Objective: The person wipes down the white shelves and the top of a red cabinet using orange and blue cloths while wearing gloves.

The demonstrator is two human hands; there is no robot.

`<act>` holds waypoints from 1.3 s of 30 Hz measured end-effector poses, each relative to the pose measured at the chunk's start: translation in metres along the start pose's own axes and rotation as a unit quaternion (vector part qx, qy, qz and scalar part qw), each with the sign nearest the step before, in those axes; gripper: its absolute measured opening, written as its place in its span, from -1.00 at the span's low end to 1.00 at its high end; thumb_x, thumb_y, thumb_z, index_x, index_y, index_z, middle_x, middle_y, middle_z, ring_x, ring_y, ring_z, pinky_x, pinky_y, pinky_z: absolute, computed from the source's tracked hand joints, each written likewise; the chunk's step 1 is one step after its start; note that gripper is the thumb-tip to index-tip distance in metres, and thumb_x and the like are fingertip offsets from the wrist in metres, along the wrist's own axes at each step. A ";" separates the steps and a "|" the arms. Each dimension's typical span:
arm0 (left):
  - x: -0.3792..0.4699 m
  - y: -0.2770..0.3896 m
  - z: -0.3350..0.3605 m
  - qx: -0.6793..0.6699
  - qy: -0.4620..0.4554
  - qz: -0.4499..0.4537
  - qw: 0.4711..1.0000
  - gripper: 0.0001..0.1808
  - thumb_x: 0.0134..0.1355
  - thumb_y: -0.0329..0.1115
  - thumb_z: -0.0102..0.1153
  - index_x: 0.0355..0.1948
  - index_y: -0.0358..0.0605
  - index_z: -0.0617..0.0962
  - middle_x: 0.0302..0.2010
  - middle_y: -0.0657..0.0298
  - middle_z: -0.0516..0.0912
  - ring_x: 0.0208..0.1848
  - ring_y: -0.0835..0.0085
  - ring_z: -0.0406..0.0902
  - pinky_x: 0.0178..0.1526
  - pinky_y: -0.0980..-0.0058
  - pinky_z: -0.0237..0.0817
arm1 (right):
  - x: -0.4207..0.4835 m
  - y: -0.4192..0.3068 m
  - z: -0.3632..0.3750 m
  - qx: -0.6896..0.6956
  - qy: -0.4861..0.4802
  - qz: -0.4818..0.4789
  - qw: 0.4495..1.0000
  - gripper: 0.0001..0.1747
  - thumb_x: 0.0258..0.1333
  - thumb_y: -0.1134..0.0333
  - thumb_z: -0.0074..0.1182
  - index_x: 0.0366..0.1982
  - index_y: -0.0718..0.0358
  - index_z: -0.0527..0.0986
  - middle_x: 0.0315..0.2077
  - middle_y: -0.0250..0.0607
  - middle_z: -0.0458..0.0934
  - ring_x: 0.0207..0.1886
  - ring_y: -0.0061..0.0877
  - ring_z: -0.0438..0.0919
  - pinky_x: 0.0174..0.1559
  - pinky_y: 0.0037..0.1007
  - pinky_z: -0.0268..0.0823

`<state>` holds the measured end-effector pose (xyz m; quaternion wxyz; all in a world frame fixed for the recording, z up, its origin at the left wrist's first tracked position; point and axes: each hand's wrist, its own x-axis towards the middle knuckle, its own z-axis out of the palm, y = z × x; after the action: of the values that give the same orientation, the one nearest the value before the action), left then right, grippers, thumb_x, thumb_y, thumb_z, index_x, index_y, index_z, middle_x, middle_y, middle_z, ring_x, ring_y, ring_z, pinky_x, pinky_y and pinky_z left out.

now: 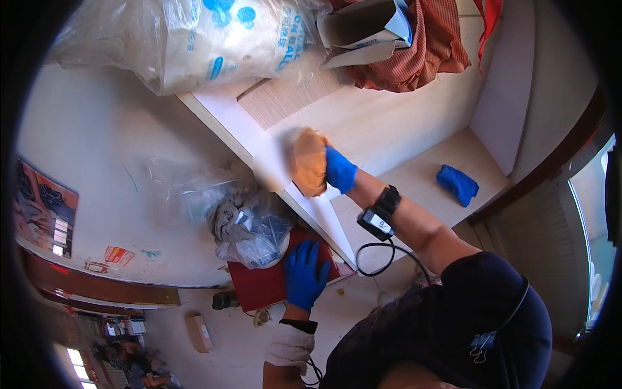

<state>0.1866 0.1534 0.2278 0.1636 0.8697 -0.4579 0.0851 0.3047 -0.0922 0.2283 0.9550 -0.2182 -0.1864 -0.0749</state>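
Note:
My right hand [340,168], in a blue glove, grips an orange cloth [309,162] against the white edge panel of a wooden shelf unit [342,231]. The cloth covers most of its fingertips. My left hand [306,274], also in a blue glove, rests with fingers spread over a dark red surface [257,287]. Beside its fingertips lie a clear plastic bag [262,243] and a crumpled grey cloth [231,221]. A folded blue cloth [457,185] lies on the light wood board to the right of my right forearm.
A large plastic bag with blue print [233,44] stands at the top. Beside it are an open cardboard box [362,29] and red checked fabric [418,63]. A small carton [198,332] lies on the floor. Another person [138,367] is at the far lower left.

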 end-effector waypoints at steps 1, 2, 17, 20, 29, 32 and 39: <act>-0.001 0.001 -0.003 0.000 -0.004 -0.013 1.000 -0.50 0.03 -0.15 0.00 -0.02 -0.16 0.36 0.02 0.05 0.33 0.03 0.08 0.22 0.07 0.20 0.01 | 0.006 -0.003 0.029 -0.204 0.195 -0.013 0.959 -0.75 0.05 0.37 -0.12 -0.19 0.26 0.38 -0.29 -0.15 0.50 -0.30 -0.44 0.52 -0.24 -0.46 0.40; -0.005 -0.002 -0.003 -0.002 -0.015 -0.025 1.000 -0.50 0.03 -0.15 0.00 -0.02 -0.17 0.36 0.02 0.06 0.34 0.03 0.09 0.23 0.07 0.21 0.01 | 0.012 -0.008 0.050 -0.164 0.200 0.080 0.963 -0.75 0.07 0.36 -0.13 -0.20 0.28 0.37 -0.30 -0.14 0.50 -0.29 -0.43 0.52 -0.23 -0.44 0.39; 0.002 0.001 0.010 0.071 -0.006 0.042 0.997 -0.48 0.05 -0.13 0.00 -0.02 -0.23 0.33 -0.03 0.03 0.37 0.03 0.12 0.26 0.09 0.26 0.00 | -0.029 -0.230 0.019 -0.208 0.014 0.027 0.978 -0.71 0.01 0.26 -0.05 -0.17 0.12 0.41 -0.35 -0.25 0.52 -0.35 -0.51 0.50 -0.31 -0.48 0.36; -0.016 -0.024 0.016 0.074 -0.011 0.012 0.997 -0.51 -0.04 -0.35 0.03 -0.02 -0.26 0.35 0.00 -0.02 0.32 0.06 0.08 0.22 0.11 0.19 -0.03 | -0.062 -0.294 0.066 -0.611 -0.091 0.003 0.786 -0.70 -0.02 0.23 -0.01 -0.18 0.05 0.44 -0.40 -0.31 0.53 -0.40 -0.56 0.50 -0.35 -0.51 0.35; 0.000 -0.025 0.054 -0.124 0.184 -0.272 0.936 -0.89 0.09 -0.45 -0.10 -0.46 -0.31 0.39 -0.56 0.19 0.36 -0.51 0.41 0.28 -0.42 0.47 0.14 | -0.093 -0.450 0.034 -0.925 -0.216 0.028 0.312 -0.74 -0.04 0.09 -0.01 -0.38 0.07 0.52 -0.38 -0.40 0.54 -0.36 -0.53 0.49 -0.39 -0.49 0.31; 0.024 0.007 0.059 0.084 0.207 -0.126 0.966 -0.83 0.14 -0.38 -0.12 -0.50 -0.29 0.38 -0.57 0.19 0.35 -0.54 0.49 0.26 -0.47 0.50 0.11 | -0.129 -0.500 -0.030 -0.801 0.229 -0.200 0.516 -0.63 -0.10 0.07 0.03 -0.38 0.23 0.50 -0.44 -0.19 0.54 -0.38 -0.33 0.49 -0.37 -0.41 0.30; 0.010 0.018 0.034 0.099 0.172 -0.195 0.960 -0.72 0.18 -0.27 -0.12 -0.27 -0.34 0.38 -0.27 -0.02 0.42 -0.22 0.10 0.30 -0.10 0.26 0.09 | -0.139 -0.523 0.043 -0.918 0.311 -0.182 -0.169 -0.67 -0.19 0.16 0.02 -0.37 0.23 0.49 -0.49 -0.15 0.50 -0.21 -0.24 0.40 -0.17 -0.23 0.21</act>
<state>0.1773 0.1234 0.2026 0.1661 0.9263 -0.2335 0.2447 0.0459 -0.5313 0.4136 0.3170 0.7823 -0.3574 0.3998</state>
